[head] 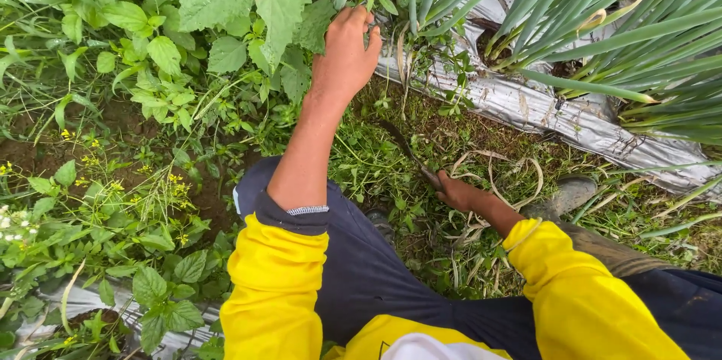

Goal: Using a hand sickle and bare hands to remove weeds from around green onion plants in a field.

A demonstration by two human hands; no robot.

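My left hand (pixel 346 51) reaches up and closes around the stems of a broad-leaved weed (pixel 256 6) at the edge of a green onion bed. My right hand (pixel 455 193) is lower, near the ground, gripping the handle of a small sickle (pixel 406 151) whose dark curved blade points up and left over the grass. Both arms wear yellow sleeves. My dark trousers fill the bottom middle, and a muddy boot (pixel 568 194) rests on the grass to the right.
Silver plastic mulch (pixel 556 115) covers the raised bed at upper right, with several green onion plants (pixel 617 21) growing through it. Dense weeds with small yellow flowers (pixel 113 179) fill the left side. More mulch (pixel 90 303) shows at lower left.
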